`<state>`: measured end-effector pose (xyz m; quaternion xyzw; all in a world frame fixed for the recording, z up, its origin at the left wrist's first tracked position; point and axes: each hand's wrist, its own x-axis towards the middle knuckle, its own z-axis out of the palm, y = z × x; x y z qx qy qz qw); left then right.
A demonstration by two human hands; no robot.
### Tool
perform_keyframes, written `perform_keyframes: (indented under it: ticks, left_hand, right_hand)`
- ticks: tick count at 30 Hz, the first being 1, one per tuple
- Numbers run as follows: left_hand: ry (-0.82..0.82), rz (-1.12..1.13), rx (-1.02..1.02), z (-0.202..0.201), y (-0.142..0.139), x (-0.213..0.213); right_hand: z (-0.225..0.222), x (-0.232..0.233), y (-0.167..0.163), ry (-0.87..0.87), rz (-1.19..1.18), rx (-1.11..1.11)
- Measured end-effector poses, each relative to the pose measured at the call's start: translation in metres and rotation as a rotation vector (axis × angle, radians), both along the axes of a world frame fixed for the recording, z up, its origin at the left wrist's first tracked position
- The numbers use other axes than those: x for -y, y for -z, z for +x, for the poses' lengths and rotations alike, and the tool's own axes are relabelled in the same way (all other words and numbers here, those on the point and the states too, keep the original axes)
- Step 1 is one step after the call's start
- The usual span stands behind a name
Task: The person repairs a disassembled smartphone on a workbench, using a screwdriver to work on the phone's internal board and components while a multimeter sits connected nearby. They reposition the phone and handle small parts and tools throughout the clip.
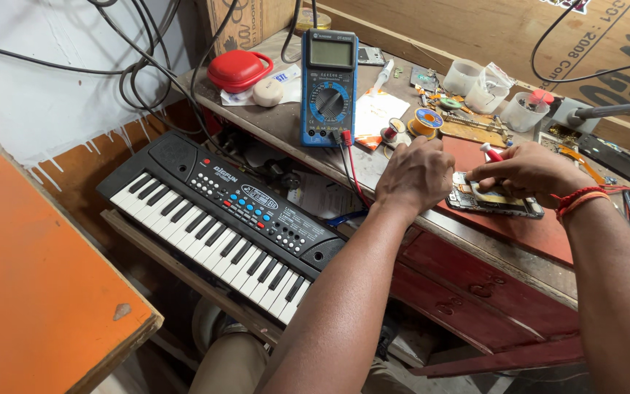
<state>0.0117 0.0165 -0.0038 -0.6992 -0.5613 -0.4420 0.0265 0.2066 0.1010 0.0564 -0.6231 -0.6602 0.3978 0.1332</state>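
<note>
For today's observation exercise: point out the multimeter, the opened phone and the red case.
multimeter (329, 87), head view, on its round dial.
opened phone (508, 206), head view, on its exposed lower edge beneath the hands.
red case (238, 69), head view, on its lid.

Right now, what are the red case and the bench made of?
The red case looks like glossy plastic: it is smooth, with a bright shine on its rounded lid. The bench seems to be painted wood: worn red paint, scuffed edges and bare patches.

Bright even light; soft shadows; sharp focus; edges bowed
</note>
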Motion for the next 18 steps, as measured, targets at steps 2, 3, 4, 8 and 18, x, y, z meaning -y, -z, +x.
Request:
perform_keyframes:
  ticks: [2,3,4,8,18]
  left_hand:
    - [-0.002,-0.01,-0.006,-0.0006,0.0008,0.0]
    - [-0.001,-0.014,-0.009,-0.0004,0.0009,0.0]
    - [-0.002,-0.025,-0.009,-0.0001,0.0006,-0.0004]
    - [-0.001,-0.011,-0.006,-0.0011,-0.0001,0.0004]
    - [-0.001,0.004,-0.005,-0.0032,-0.003,0.0061]
  right_hand:
    - [-0.0016,-0.0004,0.0009,-0.016,-0.004,-0.028]
    - [-0.0022,-0.0004,0.0015,-0.024,-0.005,-0.042]
    - [-0.0026,-0.0003,0.0015,-0.022,0.001,-0.039]
    - [-0.0058,0.0009,0.0024,-0.006,0.012,-0.055]
    - [-0.004,0.0002,0.0049,-0.032,0.034,-0.051]
